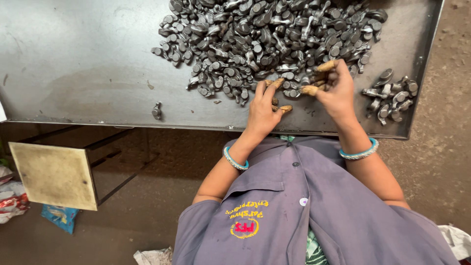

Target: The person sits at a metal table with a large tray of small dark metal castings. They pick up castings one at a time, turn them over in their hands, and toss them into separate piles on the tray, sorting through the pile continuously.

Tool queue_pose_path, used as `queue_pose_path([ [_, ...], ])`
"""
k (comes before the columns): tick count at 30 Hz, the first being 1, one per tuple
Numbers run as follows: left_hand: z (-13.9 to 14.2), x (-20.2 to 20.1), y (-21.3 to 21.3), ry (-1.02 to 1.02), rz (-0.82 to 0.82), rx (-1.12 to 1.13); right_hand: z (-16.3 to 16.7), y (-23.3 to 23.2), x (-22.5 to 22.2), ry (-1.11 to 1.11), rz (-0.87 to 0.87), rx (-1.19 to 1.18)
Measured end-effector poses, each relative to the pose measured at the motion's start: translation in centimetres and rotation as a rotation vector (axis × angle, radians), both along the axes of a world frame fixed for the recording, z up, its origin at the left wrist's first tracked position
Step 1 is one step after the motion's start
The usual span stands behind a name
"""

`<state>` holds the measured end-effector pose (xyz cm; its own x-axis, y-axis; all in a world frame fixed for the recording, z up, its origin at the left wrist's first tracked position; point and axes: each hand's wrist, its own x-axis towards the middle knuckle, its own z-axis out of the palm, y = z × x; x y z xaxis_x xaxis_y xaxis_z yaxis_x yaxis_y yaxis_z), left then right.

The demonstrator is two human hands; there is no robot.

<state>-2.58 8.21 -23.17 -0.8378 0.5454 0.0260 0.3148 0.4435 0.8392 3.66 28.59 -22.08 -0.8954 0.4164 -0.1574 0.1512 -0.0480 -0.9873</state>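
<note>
- The pile of dark metal parts (265,39) lies straight on the far side of both my hands. Its near edge reaches my fingertips, so the nearest pieces are touching or just beside them.
- My left hand (262,105) rests at that near edge with its fingers stretched toward the far side and the thumb held apart. It is loose, and I see nothing pinched in it.
- My right hand (336,91) sits just right of the left and slightly farther in, so it is the hand deeper in the pile. Its fingers (326,65) curl over a few pieces, but I cannot tell whether they grasp one or only cover them.
- The pile's long axis runs left to right across the far half of the grey metal tray (88,64).
- The parts are small, stubby forgings, dull grey-black with round ends, and they lie jumbled every way.
- A small separate cluster of parts (390,95) lies right of my right hand, near the tray's right rim.
- One lone part (157,110) lies well left of my left hand.
</note>
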Motion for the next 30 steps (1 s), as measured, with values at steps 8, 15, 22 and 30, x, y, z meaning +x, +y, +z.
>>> queue_pose_path([
  [8,-0.6,-0.3,0.1,0.008,0.004,0.033,-0.9,2.6,3.9,-0.046,-0.003,-0.931],
  [15,-0.5,-0.2,0.0,0.008,-0.001,0.050,-1.0,3.2,4.4,-0.126,0.114,-0.783],
  [22,0.1,-0.2,0.0,-0.050,0.003,0.083,2.5,4.1,1.7,0.090,0.164,-0.539],
  [30,-0.1,-0.3,0.0,0.008,-0.003,0.070,3.5,-1.4,0.1,0.060,0.282,0.837],
])
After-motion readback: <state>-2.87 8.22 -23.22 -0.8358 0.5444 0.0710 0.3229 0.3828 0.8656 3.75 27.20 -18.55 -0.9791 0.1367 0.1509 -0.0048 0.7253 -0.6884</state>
